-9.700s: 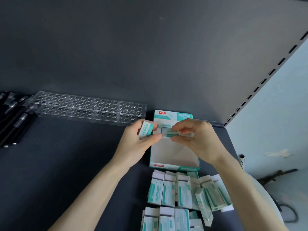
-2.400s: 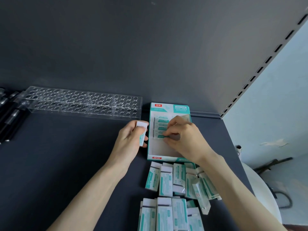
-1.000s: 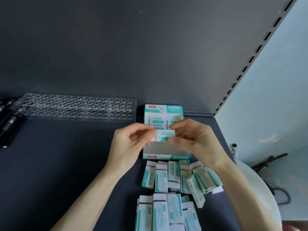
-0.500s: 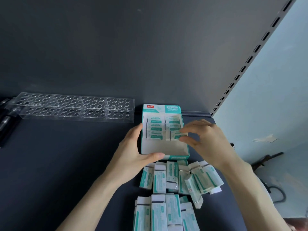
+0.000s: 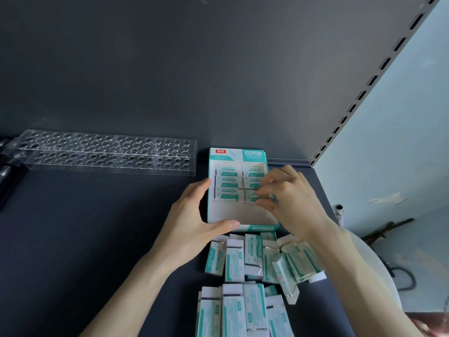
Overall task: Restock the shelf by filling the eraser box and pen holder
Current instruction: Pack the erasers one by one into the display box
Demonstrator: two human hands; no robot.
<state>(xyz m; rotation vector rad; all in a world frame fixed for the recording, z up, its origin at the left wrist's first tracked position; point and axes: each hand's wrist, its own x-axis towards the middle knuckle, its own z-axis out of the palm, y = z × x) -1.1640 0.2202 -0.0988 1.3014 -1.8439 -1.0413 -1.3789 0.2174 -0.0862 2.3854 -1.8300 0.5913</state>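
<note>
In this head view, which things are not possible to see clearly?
Head view: near-right eraser in the eraser box, partly covered by the right hand; grip unclear.
Head view: pens, cut off by the left edge.
Head view: nearest loose erasers, cut off by the bottom edge.
Head view: eraser print, too small.

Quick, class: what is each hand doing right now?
Left hand: grips teal-and-white cardboard eraser box.
Right hand: pinches small teal-and-white wrapped eraser inside it.
</note>
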